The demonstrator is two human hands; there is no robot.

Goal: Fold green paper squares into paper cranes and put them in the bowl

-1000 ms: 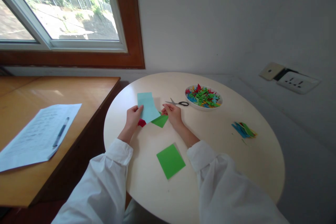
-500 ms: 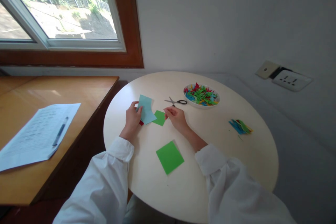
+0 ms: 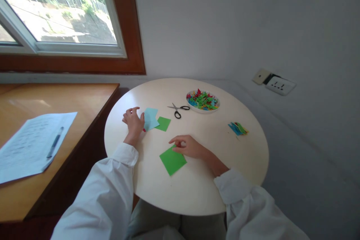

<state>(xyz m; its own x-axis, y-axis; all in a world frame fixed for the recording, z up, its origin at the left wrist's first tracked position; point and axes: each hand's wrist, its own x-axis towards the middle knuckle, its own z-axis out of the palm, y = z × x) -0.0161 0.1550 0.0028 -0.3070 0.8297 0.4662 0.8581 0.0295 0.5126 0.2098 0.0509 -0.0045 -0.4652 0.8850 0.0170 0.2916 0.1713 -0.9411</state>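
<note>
My left hand (image 3: 134, 122) has its fingers apart beside a light blue sheet of paper (image 3: 151, 118), which lies on the table at its right. A small green paper piece (image 3: 163, 124) sticks out from the blue sheet's right edge, and a bit of red shows below it. Over the top corner of a green square of paper (image 3: 172, 161) hovers my right hand (image 3: 189, 146), thumb and forefinger parted. Whether its fingertips touch the square I cannot tell. Scissors (image 3: 177, 109) with black handles lie spread behind both hands.
A white bowl (image 3: 202, 110) of colourful paper scraps stands at the back of the round table (image 3: 197, 195). Coloured paper strips (image 3: 238, 128) lie in a pile at right. On the wooden desk (image 3: 92, 99) at left are written sheets (image 3: 30, 138) and a pen (image 3: 55, 142).
My left hand has let go of the light blue sheet, which now lies on the table. My right hand has come nearer, down to the green square. The view has shifted slightly right.
</note>
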